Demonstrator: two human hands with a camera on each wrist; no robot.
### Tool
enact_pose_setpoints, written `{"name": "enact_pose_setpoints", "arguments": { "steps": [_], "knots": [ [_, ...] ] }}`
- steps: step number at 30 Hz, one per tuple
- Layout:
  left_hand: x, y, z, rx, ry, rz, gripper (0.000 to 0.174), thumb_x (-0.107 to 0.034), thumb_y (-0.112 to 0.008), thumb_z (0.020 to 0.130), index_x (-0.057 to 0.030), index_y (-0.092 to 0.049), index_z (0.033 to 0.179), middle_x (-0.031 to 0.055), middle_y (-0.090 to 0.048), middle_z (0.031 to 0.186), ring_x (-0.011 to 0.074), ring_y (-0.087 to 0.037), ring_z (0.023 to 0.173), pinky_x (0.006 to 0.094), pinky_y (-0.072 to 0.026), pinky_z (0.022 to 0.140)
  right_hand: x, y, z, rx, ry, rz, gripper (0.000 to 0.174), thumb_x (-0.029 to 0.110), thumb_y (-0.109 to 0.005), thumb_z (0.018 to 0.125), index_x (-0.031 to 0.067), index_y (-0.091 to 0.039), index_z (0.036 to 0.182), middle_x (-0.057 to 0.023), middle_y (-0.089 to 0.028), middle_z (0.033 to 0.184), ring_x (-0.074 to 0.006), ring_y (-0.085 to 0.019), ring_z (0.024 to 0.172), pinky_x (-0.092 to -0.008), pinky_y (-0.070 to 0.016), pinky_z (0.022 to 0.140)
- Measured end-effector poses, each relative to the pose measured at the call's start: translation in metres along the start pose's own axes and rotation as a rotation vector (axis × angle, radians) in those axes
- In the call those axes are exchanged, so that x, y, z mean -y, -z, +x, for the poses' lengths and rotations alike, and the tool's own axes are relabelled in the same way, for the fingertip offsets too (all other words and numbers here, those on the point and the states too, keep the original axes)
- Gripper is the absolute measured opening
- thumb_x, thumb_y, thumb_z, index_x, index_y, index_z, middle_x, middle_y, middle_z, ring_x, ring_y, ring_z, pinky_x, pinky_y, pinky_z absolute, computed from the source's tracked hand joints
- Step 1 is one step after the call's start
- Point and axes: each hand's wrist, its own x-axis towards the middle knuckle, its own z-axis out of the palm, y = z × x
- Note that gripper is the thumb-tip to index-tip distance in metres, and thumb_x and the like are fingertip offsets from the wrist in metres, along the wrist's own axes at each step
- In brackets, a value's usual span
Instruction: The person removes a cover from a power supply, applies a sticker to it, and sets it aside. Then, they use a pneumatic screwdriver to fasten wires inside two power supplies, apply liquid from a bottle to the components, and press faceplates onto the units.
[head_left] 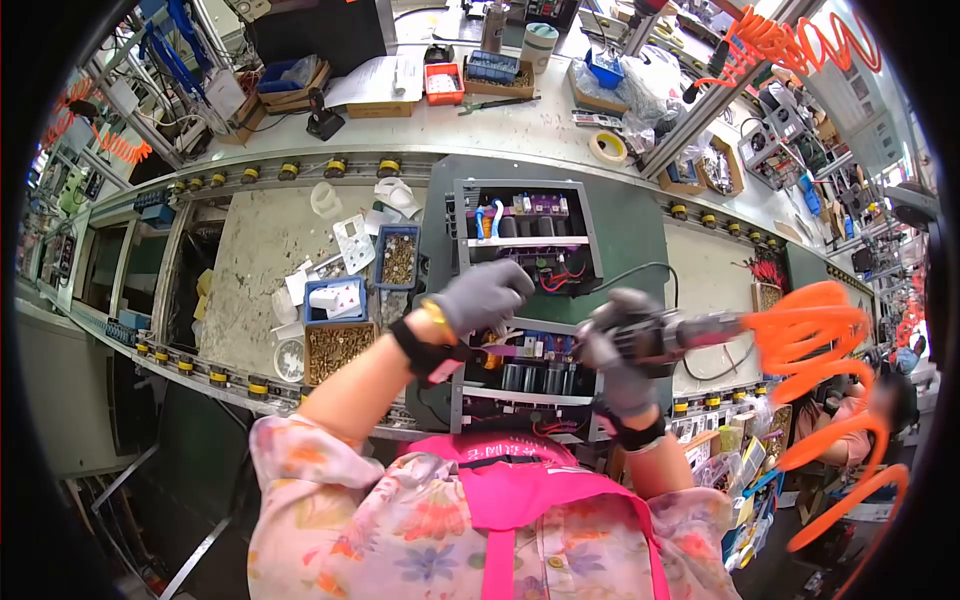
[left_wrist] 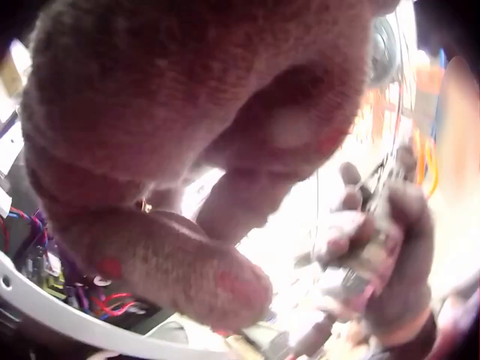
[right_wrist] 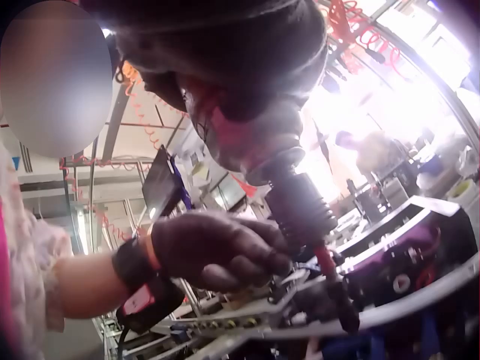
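Note:
My gloved left hand [head_left: 485,295] is over the near edge of the farther metal chassis [head_left: 528,241], fingers curled. Between those fingers, in the left wrist view, shows a small brass-coloured piece [left_wrist: 144,204]. My gloved right hand [head_left: 622,350] grips an air screwdriver [head_left: 705,329], its orange coiled hose [head_left: 815,310] trailing right. In the right wrist view the driver's dark bit [right_wrist: 343,306] points down beside the left fingertips, close over a light metal edge. A nearer chassis [head_left: 525,397], with boards and dark capacitors, lies partly under both hands.
Left of the chassis are a blue bin of small metal parts [head_left: 398,260], a blue bin with white pieces [head_left: 335,302] and a box of brass screws [head_left: 341,352]. A green board [head_left: 635,230] lies under the chassis. A black cable [head_left: 650,266] curves at right.

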Motion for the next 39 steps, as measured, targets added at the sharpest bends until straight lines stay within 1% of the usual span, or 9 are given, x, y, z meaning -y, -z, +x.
{"name": "enact_pose_setpoints", "arguments": {
  "steps": [3,5,6,10,13,16,21,25,39],
  "knots": [
    [-0.024,0.029,-0.042,-0.05,-0.047,-0.557,0.023,-0.002,-0.042,0.091,0.0058,-0.055,0.108,0.0157,-0.063,0.101,0.0159,-0.066,0.068,0.0245,-0.0569,0.058,0.057,0.005,0.024,-0.061,0.106,0.153,0.054,-0.013,-0.054,0.075,0.007,-0.047,0.124,-0.0099,-0.061,0.084,-0.017,-0.062,0.068,-0.0284,-0.0521,0.059],
    [-0.049,0.038,-0.063,-0.085,-0.084,-0.612,0.021,-0.007,-0.042,0.095,0.0054,-0.055,0.106,0.0162,-0.064,0.098,0.0137,-0.066,0.065,0.0212,-0.0559,0.055,0.09,0.011,0.047,-0.061,0.266,0.121,0.051,-0.01,-0.055,0.077,0.0033,-0.046,0.125,-0.011,-0.059,0.084,-0.0172,-0.06,0.065,-0.0326,-0.0528,0.061],
    [-0.061,0.04,-0.067,-0.072,-0.116,-0.65,0.021,-0.01,-0.044,0.095,0.0048,-0.055,0.105,0.0145,-0.065,0.094,0.0117,-0.064,0.062,0.0194,-0.0536,0.052,0.101,0.017,0.058,-0.029,0.319,0.141,0.05,0.013,-0.06,0.082,0.0063,-0.045,0.13,-0.0098,-0.054,0.094,-0.0186,-0.056,0.064,-0.032,-0.0498,0.051],
    [-0.127,0.047,-0.067,-0.154,-0.251,-0.611,0.026,-0.023,-0.049,0.097,0.001,-0.055,0.104,0.0032,-0.06,0.071,0.0028,-0.041,0.04,0.0146,-0.0319,0.036,0.149,0.022,0.108,0.178,0.434,0.3,0.048,0.019,-0.048,0.09,0.0059,-0.037,0.136,-0.0085,-0.05,0.108,-0.0239,-0.05,0.091,-0.0392,-0.0486,0.062],
    [-0.153,0.06,-0.021,-0.174,-0.354,-0.71,0.028,-0.026,-0.048,0.097,0.0,-0.056,0.105,0.0016,-0.057,0.067,0.0023,-0.035,0.038,0.0156,-0.0277,0.034,0.167,0.0,0.138,0.223,0.48,0.411,0.043,0.019,-0.046,0.092,0.0047,-0.039,0.132,-0.0128,-0.058,0.1,-0.0235,-0.057,0.081,-0.0432,-0.049,0.063],
    [-0.14,0.059,0.009,-0.09,-0.241,-0.71,0.03,-0.029,-0.048,0.097,-0.0013,-0.058,0.103,0.0045,-0.062,0.071,0.003,-0.04,0.038,0.0179,-0.0269,0.03,0.149,-0.015,0.15,0.18,0.431,0.518,0.04,0.016,-0.047,0.092,0.0056,-0.042,0.131,-0.0119,-0.058,0.093,-0.0234,-0.059,0.08,-0.0414,-0.0495,0.064],
    [-0.127,0.057,0.031,0.019,-0.154,-0.783,0.036,-0.036,-0.04,0.099,-0.0044,-0.056,0.092,-0.0002,-0.044,0.049,0.006,-0.032,0.031,0.019,-0.0266,0.029,0.102,-0.028,0.166,0.122,0.481,0.604,0.051,0.0,-0.056,0.083,0.0068,-0.041,0.132,-0.0095,-0.056,0.101,-0.0208,-0.06,0.083,-0.0419,-0.0526,0.079],
    [-0.121,0.065,0.043,0.117,-0.054,-0.953,0.035,-0.035,-0.038,0.1,-0.0042,-0.054,0.098,0.0001,-0.045,0.051,0.0054,-0.031,0.032,0.0182,-0.0272,0.03,0.077,-0.031,0.186,0.099,0.508,0.459,0.051,0.013,-0.053,0.086,0.0075,-0.036,0.134,-0.0083,-0.051,0.1,-0.0196,-0.057,0.082,-0.0379,-0.0535,0.068],
    [-0.084,0.067,0.076,-0.066,-0.004,-1.047,0.031,-0.033,-0.042,0.099,-0.0051,-0.055,0.094,0.0002,-0.051,0.061,0.004,-0.037,0.037,0.0169,-0.0287,0.028,0.03,-0.037,0.213,0.007,0.394,0.561,0.052,0.006,-0.052,0.079,0.0027,-0.04,0.129,-0.0079,-0.055,0.097,-0.0187,-0.06,0.08,-0.0411,-0.0526,0.078]
  ]
}}
